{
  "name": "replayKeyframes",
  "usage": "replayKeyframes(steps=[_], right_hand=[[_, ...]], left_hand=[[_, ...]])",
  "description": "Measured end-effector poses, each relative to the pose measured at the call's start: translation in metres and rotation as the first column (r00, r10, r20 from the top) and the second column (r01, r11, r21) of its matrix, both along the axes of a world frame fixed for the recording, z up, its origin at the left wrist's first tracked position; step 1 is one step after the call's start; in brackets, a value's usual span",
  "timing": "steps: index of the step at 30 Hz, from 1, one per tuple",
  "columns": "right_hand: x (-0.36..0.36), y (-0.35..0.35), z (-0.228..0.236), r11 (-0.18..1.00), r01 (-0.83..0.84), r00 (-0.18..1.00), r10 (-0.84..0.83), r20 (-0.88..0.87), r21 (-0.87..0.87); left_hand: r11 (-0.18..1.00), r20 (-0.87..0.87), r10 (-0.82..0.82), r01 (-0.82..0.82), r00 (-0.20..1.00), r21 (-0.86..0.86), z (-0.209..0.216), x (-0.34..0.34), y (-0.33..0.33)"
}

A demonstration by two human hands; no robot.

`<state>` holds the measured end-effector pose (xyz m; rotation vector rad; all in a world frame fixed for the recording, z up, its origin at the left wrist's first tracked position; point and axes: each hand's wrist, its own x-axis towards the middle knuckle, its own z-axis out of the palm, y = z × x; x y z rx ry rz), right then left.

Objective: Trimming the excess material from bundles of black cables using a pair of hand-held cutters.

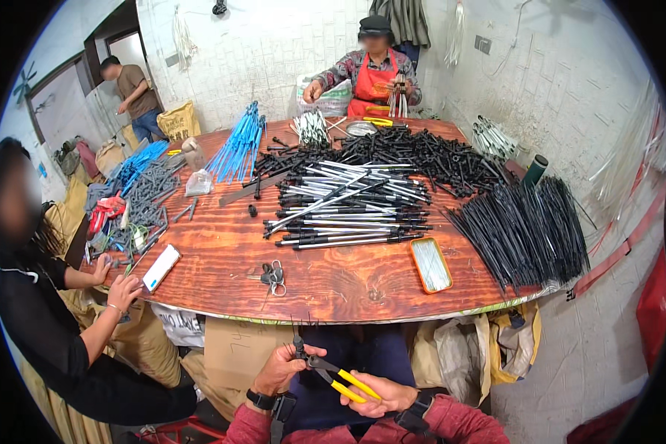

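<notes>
Right grip [388,394] at six o'clock is clamped on yellow-handled pliers [359,383] and my left grip [277,372] on a black fitting [299,346] by their head, so I'd keep that piece braced and squeeze squarely.

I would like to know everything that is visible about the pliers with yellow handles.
The pliers have two yellow handles, apparently plastic-coated, and a dark, metallic-looking head. The handles stand slightly apart. The person's right hand holds them over the lap, with the head pointing forward and left, toward the black part in the left hand. Whether the jaws grip that part is unclear.
</notes>
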<state>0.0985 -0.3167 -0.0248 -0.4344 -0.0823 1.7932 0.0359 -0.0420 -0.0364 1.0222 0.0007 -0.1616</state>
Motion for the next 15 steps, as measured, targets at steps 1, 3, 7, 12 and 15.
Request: replayKeyframes(steps=[1,3,7,12,15], right_hand=[[0.000,0.003,0.002,1.000,-0.008,1.000,0.008,0.005,0.007],[0.004,0.009,0.014,0.990,0.094,0.964,-0.063,0.258,-0.107],[0.010,0.010,0.040,0.929,0.339,0.534,-0.057,0.844,-0.152],[0.004,0.006,0.074,0.896,0.372,-0.623,0.046,0.781,0.244],[0.009,0.015,0.069,0.900,0.377,-0.679,0.106,0.726,0.221]], left_hand=[[1.000,0.005,0.008,-0.008,1.000,0.007,0.000,-0.002,0.002],[0.997,0.016,0.072,-0.072,0.997,0.030,0.004,-0.006,0.003],[0.980,0.025,0.107,-0.110,0.994,0.165,0.016,0.005,-0.002],[0.987,0.120,0.043,-0.061,0.992,0.148,0.002,0.023,-0.007],[0.993,0.081,0.097,-0.102,0.992,0.061,0.004,0.016,-0.009]])
